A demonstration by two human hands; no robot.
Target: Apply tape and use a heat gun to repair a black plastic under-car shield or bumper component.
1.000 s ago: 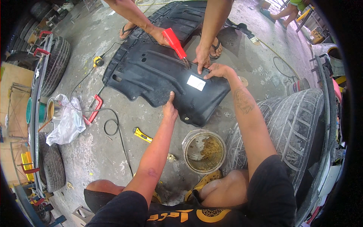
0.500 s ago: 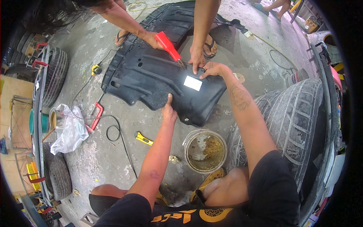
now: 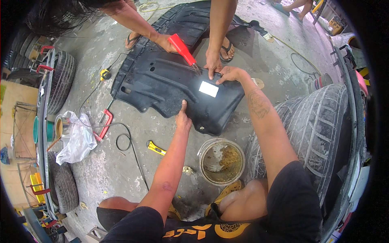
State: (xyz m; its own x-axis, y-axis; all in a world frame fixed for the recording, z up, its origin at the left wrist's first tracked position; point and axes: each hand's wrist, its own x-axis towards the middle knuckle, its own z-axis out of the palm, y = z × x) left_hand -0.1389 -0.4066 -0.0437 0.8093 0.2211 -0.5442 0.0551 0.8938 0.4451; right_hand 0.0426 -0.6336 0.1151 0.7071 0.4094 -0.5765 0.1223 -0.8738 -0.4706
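A large black plastic car undertray (image 3: 162,87) with ribs, holes and a white label (image 3: 208,89) is held above the floor. My left hand (image 3: 183,118) grips its near edge, thumb on top and fingers hidden underneath. At the edge above the label, my right hand (image 3: 230,75) is closed on the undertray. A co-worker's hand (image 3: 213,65) presses the same spot beside it. The co-worker's other hand (image 3: 165,42) holds a red hand tool (image 3: 181,48), whose metal prongs reach the undertray's surface.
A bucket with brownish residue (image 3: 221,162) stands before my feet. A yellow utility knife (image 3: 156,148), a red clamp (image 3: 106,124), a black cable (image 3: 130,135) and a white plastic bag (image 3: 76,141) lie leftward. Large tires (image 3: 312,133) stand at right.
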